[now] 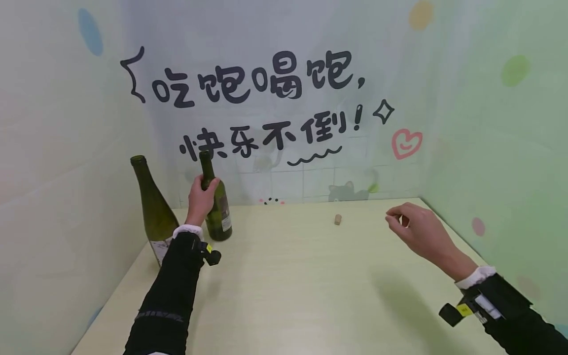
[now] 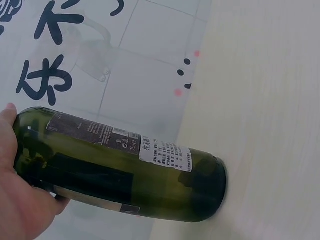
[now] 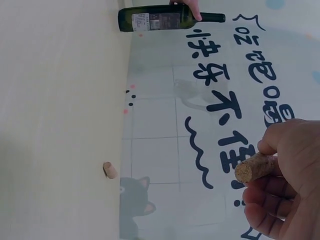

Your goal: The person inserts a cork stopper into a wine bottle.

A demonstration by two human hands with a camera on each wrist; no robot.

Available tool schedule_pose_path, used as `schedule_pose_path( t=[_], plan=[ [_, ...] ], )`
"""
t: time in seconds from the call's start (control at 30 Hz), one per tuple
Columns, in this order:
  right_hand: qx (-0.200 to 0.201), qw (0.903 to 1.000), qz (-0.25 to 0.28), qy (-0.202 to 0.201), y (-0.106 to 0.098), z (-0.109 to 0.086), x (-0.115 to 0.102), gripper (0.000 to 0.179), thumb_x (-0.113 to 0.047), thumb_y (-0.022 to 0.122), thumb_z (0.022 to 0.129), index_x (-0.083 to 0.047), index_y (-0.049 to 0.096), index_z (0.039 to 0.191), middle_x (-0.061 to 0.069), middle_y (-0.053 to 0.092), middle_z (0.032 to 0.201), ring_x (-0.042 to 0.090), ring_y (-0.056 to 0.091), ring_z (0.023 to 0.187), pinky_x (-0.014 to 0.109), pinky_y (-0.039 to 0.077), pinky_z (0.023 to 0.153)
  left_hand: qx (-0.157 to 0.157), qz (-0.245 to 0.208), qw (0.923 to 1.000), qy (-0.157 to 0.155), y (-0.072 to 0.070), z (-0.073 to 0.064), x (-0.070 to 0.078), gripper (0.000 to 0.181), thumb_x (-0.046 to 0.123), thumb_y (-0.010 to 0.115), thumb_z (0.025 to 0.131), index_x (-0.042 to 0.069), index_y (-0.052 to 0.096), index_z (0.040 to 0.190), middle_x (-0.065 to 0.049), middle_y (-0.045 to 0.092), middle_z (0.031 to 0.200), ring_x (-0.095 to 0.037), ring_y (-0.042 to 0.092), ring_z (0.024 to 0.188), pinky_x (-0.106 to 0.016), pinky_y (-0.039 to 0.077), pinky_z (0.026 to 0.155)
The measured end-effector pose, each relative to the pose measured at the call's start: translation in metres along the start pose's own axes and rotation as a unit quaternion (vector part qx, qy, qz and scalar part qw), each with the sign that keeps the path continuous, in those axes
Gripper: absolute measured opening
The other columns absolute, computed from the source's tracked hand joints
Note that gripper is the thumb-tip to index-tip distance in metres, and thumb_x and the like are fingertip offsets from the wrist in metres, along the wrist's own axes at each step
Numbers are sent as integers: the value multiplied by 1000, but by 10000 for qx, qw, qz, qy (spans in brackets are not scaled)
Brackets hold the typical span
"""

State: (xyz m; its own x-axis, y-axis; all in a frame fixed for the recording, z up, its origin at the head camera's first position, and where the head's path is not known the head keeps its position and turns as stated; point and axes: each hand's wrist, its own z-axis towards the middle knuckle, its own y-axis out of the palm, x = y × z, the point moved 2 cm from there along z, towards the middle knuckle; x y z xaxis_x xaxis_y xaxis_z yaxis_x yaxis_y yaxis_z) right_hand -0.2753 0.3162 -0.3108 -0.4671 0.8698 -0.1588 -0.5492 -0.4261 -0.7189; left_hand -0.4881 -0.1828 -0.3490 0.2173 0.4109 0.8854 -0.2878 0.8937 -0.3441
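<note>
My left hand (image 1: 203, 197) grips a green wine bottle (image 1: 217, 217) around its shoulder, just below the neck. The bottle stands upright at the back left of the table, and its dark and white labels show in the left wrist view. In the right wrist view, my right hand (image 3: 295, 175) pinches a cork (image 3: 254, 168) between thumb and fingers, raised over the right side of the table. A second cork (image 1: 338, 219) stands on the table near its back edge, left of the right hand.
A larger green bottle (image 1: 155, 207) with a pale label stands at the left edge, partly behind my left sleeve. The pale table (image 1: 293, 286) meets a printed back wall (image 1: 275, 29) with dark lettering. Side walls close in at left and right.
</note>
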Motion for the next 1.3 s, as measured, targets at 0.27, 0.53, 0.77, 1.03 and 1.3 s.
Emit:
schedule_pose_path(
  t=[0.27,0.53,0.77,1.03,1.3],
  plan=[
    [-38,9998,150,120,-6,-2,0,11,-14,65,88,-8,73,94,-6,62,82,9,50,70,29,44,59,-353,157,9990,245,0,-6,3,78,56,48,93,8,27,150,-18,42,139,-36,46,121,-55,36,100],
    [156,9996,218,55,-17,-4,-7,11,-14,66,88,-9,73,94,-6,62,82,8,49,70,26,43,59,-846,98,9958,331,5,-20,16,79,58,48,92,9,25,150,-17,42,139,-37,45,121,-55,35,100],
    [240,9992,321,-75,-18,-4,-17,11,-14,67,87,-9,73,95,-6,62,82,8,48,71,26,43,61,-1183,34,9923,374,11,-39,21,81,63,48,90,11,28,149,-15,43,139,-35,45,124,-57,30,104],
    [186,9991,385,-48,-19,-2,-25,10,-15,68,87,-10,73,94,-10,60,79,7,49,71,25,44,63,-1709,-255,9838,471,22,-60,32,74,61,50,89,12,34,141,-13,47,130,-33,49,118,-52,37,100],
    [238,9971,642,-327,-15,4,-35,11,-13,69,87,-9,72,96,-11,61,81,5,53,72,24,47,65,-2039,-391,9764,590,32,-79,46,66,57,52,91,13,36,137,-11,49,127,-31,50,116,-51,39,99]
  ],
)
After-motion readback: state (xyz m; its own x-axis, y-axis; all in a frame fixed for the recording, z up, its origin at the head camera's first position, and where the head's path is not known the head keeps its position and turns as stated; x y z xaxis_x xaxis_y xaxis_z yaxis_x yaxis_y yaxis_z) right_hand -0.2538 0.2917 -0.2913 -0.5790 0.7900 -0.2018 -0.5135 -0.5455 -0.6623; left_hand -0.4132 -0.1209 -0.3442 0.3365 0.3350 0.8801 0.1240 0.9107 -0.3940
